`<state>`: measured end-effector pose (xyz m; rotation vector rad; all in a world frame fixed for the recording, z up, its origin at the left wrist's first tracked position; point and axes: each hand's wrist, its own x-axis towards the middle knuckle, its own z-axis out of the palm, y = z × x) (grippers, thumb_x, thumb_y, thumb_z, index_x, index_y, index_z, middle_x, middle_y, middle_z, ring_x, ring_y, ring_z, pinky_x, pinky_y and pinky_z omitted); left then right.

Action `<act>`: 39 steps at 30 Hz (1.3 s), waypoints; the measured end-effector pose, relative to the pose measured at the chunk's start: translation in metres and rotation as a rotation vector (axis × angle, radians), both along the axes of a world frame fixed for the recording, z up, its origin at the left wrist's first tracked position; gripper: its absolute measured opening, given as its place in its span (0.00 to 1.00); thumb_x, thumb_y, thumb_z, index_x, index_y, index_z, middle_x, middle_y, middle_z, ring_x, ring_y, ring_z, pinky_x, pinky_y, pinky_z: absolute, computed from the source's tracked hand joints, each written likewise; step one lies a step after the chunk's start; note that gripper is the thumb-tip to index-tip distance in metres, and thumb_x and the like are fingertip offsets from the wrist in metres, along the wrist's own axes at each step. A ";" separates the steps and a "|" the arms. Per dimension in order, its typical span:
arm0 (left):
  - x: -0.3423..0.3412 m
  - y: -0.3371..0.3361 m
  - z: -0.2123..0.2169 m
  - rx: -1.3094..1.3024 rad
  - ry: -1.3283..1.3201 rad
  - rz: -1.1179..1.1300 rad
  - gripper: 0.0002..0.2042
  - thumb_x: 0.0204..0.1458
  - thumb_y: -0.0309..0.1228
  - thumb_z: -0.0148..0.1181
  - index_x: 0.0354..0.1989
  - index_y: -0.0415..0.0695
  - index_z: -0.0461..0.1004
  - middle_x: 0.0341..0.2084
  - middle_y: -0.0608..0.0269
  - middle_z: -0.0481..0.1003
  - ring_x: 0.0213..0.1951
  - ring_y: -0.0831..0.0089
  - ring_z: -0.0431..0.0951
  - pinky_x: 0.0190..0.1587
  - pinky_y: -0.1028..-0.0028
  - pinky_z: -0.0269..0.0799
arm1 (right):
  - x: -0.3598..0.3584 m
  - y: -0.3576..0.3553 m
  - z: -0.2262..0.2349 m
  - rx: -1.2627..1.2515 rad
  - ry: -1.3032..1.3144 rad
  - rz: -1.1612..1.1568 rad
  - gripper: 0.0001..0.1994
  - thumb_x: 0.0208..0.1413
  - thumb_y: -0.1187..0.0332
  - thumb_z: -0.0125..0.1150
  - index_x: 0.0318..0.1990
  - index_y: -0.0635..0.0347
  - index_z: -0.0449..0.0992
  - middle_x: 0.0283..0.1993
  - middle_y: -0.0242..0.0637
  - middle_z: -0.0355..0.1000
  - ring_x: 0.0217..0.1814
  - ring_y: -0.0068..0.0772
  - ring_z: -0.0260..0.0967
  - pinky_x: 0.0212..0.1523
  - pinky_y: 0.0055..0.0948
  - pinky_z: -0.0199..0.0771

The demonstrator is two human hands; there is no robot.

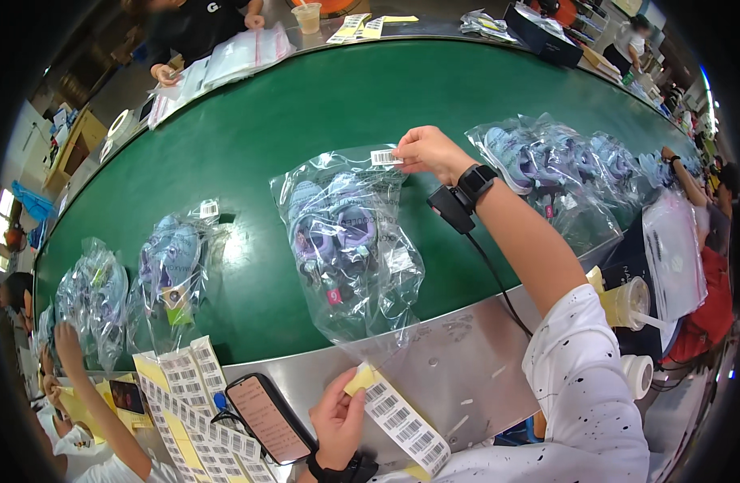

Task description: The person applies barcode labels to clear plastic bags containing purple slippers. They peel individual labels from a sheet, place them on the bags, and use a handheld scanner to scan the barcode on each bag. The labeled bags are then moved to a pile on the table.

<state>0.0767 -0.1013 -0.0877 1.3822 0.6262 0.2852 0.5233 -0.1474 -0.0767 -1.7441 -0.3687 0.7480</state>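
Glossy, wrinkled clear plastic bag (372,307)

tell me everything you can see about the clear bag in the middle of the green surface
The clear plastic bag looks thin, crinkled and glossy, with dark print across it. It lies flat on the green surface, its near end reaching over the metal edge. Inside show a pair of light blue shoes with lilac linings and a small pink tag. At its upper right corner is a white barcode label, its end pinched by the right hand.
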 end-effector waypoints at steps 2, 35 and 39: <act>0.000 0.001 0.001 0.002 0.006 -0.006 0.17 0.56 0.15 0.55 0.55 0.30 0.69 0.37 0.58 0.77 0.34 0.82 0.77 0.36 0.83 0.72 | -0.001 0.004 -0.001 0.034 0.005 -0.023 0.07 0.54 0.71 0.64 0.33 0.62 0.71 0.32 0.36 0.73 0.33 0.27 0.74 0.37 0.27 0.79; 0.005 0.002 -0.009 0.034 -0.057 -0.019 0.17 0.57 0.17 0.53 0.56 0.33 0.69 0.36 0.64 0.75 0.34 0.84 0.73 0.35 0.83 0.70 | -0.145 0.056 0.007 0.132 -0.850 0.703 0.17 0.50 0.61 0.64 0.43 0.64 0.77 0.43 0.45 0.76 0.46 0.44 0.73 0.50 0.36 0.71; -0.006 0.006 -0.012 0.006 -0.056 -0.010 0.17 0.58 0.18 0.52 0.57 0.33 0.67 0.43 0.59 0.76 0.42 0.79 0.76 0.45 0.80 0.72 | -0.049 -0.005 0.046 -0.375 -0.922 0.347 0.12 0.51 0.62 0.63 0.37 0.63 0.80 0.32 0.39 0.77 0.35 0.30 0.73 0.35 0.27 0.72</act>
